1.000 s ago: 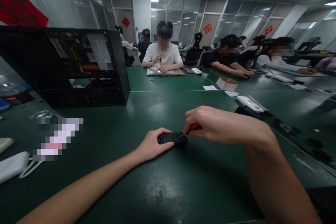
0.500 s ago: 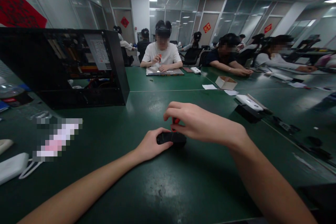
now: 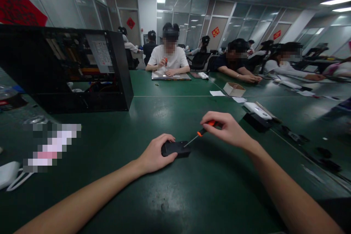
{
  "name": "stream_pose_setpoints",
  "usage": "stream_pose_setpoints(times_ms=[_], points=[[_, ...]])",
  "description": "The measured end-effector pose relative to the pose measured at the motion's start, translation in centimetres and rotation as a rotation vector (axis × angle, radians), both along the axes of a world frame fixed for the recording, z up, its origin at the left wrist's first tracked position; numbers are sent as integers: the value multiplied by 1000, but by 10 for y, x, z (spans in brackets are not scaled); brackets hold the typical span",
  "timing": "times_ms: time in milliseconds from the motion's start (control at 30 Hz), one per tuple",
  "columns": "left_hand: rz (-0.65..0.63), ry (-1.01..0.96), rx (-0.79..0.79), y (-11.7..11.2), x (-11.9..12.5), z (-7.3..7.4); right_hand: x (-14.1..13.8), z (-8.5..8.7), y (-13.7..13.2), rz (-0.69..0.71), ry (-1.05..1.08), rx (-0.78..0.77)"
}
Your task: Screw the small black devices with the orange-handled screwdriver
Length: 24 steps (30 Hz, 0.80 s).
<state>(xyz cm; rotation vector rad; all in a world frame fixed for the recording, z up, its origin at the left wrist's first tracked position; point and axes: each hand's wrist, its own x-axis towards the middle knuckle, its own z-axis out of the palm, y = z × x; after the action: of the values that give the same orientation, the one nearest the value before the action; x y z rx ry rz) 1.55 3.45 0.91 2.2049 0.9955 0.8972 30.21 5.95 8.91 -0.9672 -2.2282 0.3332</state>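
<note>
My left hand (image 3: 156, 154) is wrapped round the left end of a small black box-like device (image 3: 178, 148), which rests on the green table (image 3: 153, 197). Thumb and fingers grip its near and far sides. My right hand (image 3: 229, 128) is closed on the handle of an orange and black screwdriver (image 3: 203, 131). The screwdriver slants down to the left, and its metal tip meets or hovers just over the top of the device near its right end. Whether the tip touches, I cannot tell.
An opened black computer case (image 3: 117, 69) stands at the left, near a plastic bottle (image 3: 11, 98) and a white object with a cord (image 3: 9, 174). A black box (image 3: 256, 121) and a small carton (image 3: 234, 89) lie to the right. Across the table a person (image 3: 168, 56) holds a screwdriver.
My right hand has moved to the right and tipped the screwdriver from nearly upright to a slant, bringing its shaft into view. My left hand still holds the device, which has turned slightly.
</note>
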Motion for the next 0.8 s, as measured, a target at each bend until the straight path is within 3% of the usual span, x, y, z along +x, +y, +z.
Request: stream_pose_setpoints(times_ms=[100, 167, 367, 800], points=[[-5, 16, 5, -1, 0, 1, 26, -28, 11, -234, 198, 11], [8, 51, -24, -1, 1, 2, 31, -37, 13, -297, 255, 24], [20, 99, -70, 1, 2, 0, 21, -33, 8, -182, 186, -13], [33, 105, -58, -1, 2, 1, 22, -36, 8, -171, 209, 47]])
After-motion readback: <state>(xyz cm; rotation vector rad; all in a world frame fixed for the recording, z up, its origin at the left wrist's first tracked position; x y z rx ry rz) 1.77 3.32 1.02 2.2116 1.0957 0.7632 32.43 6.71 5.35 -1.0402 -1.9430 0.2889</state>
